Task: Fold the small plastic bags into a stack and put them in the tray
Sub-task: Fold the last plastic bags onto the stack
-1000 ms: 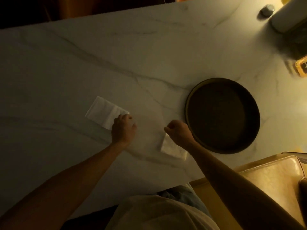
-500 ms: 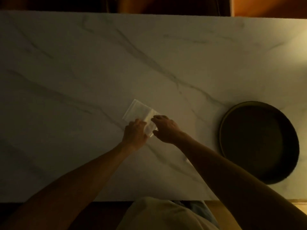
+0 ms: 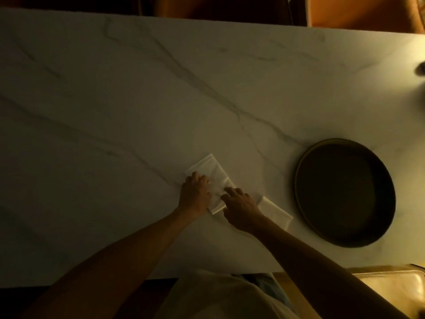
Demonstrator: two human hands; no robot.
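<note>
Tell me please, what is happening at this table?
A person is folding small plastic bags on a marble table. Both hands press on one bag lying flat: the left hand on its left part, the right hand with fingers on its near part. A second, already folded bag lies just right of the right hand. The round dark tray stands further right, and nothing shows inside it.

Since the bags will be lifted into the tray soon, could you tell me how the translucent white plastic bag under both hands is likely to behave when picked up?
The translucent white plastic bag lies flat and thin, so it is probably floppy and very light. Both the left hand and right hand press on it, suggesting its folds may spring open. On the smooth marble table it could slide easily.
</note>
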